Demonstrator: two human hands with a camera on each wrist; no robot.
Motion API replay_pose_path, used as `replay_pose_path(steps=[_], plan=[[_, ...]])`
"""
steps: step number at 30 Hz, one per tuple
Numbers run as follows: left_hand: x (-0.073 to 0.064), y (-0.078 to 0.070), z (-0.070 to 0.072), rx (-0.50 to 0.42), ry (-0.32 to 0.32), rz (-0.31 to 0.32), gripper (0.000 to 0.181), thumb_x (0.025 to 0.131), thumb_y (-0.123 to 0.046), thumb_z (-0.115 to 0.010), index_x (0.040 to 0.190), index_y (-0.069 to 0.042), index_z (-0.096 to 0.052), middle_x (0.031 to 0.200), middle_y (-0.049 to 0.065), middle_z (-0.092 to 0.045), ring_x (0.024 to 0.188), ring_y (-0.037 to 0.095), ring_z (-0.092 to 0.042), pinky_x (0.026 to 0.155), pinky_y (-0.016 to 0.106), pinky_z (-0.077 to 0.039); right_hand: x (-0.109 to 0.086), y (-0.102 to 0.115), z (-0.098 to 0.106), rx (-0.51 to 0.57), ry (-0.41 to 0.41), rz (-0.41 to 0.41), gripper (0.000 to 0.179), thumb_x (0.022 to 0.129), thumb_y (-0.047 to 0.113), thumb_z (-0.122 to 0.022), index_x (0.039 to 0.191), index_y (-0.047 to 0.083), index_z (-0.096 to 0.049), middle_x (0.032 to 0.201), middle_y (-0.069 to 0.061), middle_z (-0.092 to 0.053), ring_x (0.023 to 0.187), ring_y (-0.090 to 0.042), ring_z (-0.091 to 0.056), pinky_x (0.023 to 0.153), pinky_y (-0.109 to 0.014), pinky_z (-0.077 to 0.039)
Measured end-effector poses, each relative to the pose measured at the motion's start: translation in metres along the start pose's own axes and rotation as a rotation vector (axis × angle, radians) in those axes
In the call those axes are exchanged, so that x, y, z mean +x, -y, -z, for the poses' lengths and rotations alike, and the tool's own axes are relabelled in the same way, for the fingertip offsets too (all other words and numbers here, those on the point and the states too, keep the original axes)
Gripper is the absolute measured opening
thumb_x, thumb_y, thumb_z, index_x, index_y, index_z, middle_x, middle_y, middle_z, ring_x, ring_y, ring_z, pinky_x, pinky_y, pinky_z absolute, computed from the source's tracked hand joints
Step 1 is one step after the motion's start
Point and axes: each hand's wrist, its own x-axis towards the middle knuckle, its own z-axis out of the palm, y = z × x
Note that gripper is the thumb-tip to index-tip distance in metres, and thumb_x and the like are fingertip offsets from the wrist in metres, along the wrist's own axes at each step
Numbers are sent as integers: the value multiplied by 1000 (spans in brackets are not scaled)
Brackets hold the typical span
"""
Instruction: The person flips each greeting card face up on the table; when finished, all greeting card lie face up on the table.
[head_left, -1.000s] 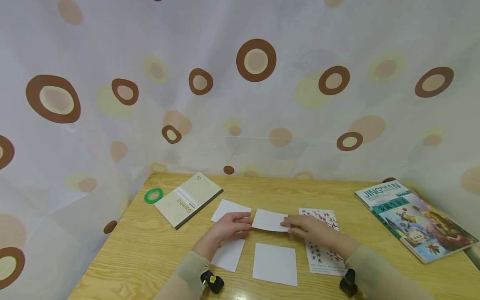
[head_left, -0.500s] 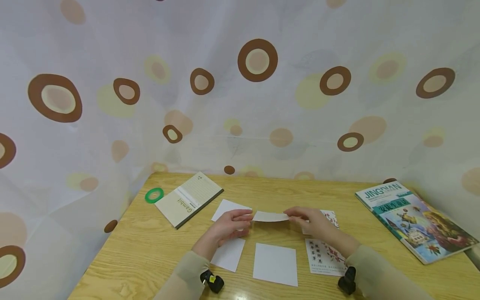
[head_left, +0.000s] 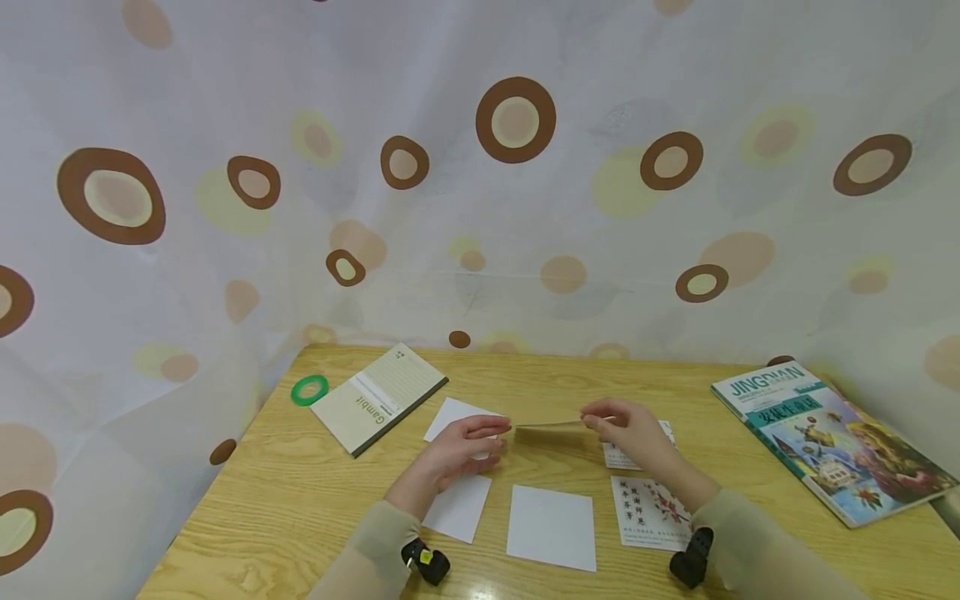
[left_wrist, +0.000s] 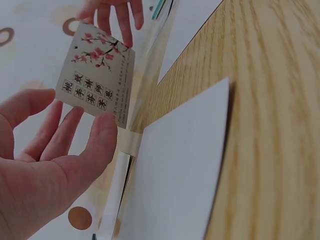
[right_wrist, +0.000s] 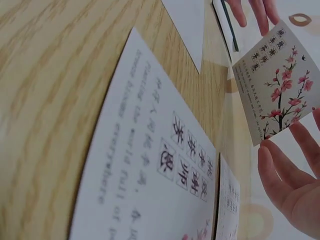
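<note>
A square card (head_left: 551, 426) printed with pink blossoms and characters is held just above the table, tilted nearly edge-on in the head view. Its printed face shows in the left wrist view and in the right wrist view. My left hand (head_left: 465, 450) holds its left side, fingertips and thumb at the edge. My right hand (head_left: 630, 433) pinches the right side between thumb and fingers. Below it lies a blank white card (head_left: 551, 527), and another white card (head_left: 459, 510) lies by my left wrist. A printed blossom card (head_left: 649, 512) lies beneath my right forearm.
Another white card (head_left: 456, 415) lies behind my left hand, and a second printed card (head_left: 618, 457) is partly hidden by my right hand. A notebook (head_left: 378, 400) and a green tape roll (head_left: 309, 390) are at the left. A magazine (head_left: 832, 442) lies at the right.
The held card has turned from its white face upward to nearly edge-on. My right hand has risen slightly and turned with it; the left hand has shifted little.
</note>
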Motion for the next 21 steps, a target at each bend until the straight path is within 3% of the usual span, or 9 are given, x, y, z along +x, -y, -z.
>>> replay_pose_path(steps=[7,21], plan=[[1,-1,1,-3,25,8,45,98,-6,-59,142,-2,-52,151,15,-48,128,29,-55,98,40,-53,1,2,-2,72,-32,-96,41,99,33,-61,124,1,-64,121,-18,-66,111,-34,-65,80,-37,-60],[-1,-1,1,53,124,-38,55,99,-10,-58,151,-10,-41,158,14,-37,139,33,-43,108,43,-45,1,4,-6,127,-76,-146,36,100,29,-59,119,-1,-65,115,-20,-67,104,-32,-70,72,-40,-61]])
